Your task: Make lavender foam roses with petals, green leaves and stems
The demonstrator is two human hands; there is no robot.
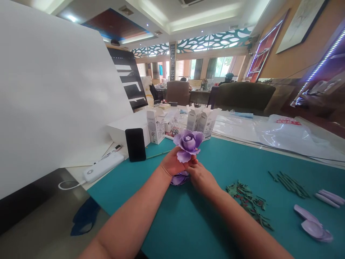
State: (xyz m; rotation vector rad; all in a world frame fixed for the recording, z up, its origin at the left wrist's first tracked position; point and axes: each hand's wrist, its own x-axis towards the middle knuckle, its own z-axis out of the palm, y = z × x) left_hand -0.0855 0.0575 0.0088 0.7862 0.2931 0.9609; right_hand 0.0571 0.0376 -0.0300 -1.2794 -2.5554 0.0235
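Held up over the teal mat is a purple artificial flower point(188, 141) with spread outer petals and a rounded bud centre. My left hand point(173, 162) is closed around its underside, fingers partly hidden by the petals. From the other side, my right hand point(201, 175) pinches at the flower's base; the exact spot is covered by the fingers. A thin green stem point(158, 154) extends left from behind my left hand; whether it joins the flower I cannot tell. Beneath my hands lie more purple petals point(180, 178) on the mat.
Green leaf pieces point(246, 198), green stems point(292, 184) and loose purple petals point(314, 225) lie on the mat point(205, 223) to the right. White boxes point(155, 126), a black upright slab point(135, 144) and a white power strip point(104, 166) stand behind and left. Plastic sheeting point(269, 135) covers the far right.
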